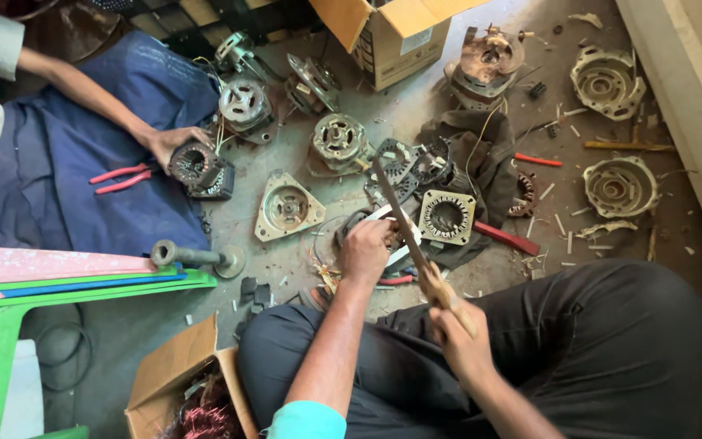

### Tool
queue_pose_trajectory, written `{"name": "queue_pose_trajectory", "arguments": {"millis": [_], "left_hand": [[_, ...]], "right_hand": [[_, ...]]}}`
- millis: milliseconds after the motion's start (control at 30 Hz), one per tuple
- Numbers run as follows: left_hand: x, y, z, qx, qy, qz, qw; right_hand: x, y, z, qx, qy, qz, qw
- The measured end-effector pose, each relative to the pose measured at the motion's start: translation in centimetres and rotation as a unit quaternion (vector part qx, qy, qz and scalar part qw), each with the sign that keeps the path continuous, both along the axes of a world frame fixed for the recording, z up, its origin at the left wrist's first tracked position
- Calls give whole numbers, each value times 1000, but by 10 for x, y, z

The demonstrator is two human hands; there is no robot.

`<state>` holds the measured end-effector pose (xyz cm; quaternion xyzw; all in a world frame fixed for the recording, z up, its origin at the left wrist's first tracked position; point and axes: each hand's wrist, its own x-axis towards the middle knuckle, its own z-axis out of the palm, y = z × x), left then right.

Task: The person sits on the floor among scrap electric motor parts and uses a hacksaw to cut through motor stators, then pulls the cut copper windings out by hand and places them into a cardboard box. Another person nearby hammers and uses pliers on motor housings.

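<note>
Left hand (pixel 365 249) is curled down tight over a round grey metal motor stator (pixel 371 232) on the concrete floor (pixel 286 268), pinning it between the knees. Right hand (pixel 458 325) is fisted around the wooden handle of a long flat steel blade (pixel 396 210), tip angled up past the stator. A co-worker's hand (pixel 168 142) grips another dark motor core (pixel 199 169) nearby.
</note>
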<state>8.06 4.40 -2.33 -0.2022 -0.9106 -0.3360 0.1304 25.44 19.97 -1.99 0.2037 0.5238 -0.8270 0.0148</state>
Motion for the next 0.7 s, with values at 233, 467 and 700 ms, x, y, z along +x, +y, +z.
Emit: {"name": "queue_pose_trajectory", "arguments": {"millis": [233,467,700], "left_hand": [[1,0,11,-12,-111,79,991],[5,2,0,-17,24,2,1000],[3,1,-3,-21,-41,39,998]], "right_hand": [[29,1,8,42,-45,43,997],[2,5,4,104,3,30,994],[35,10,19,2,-53,24,998]]}}
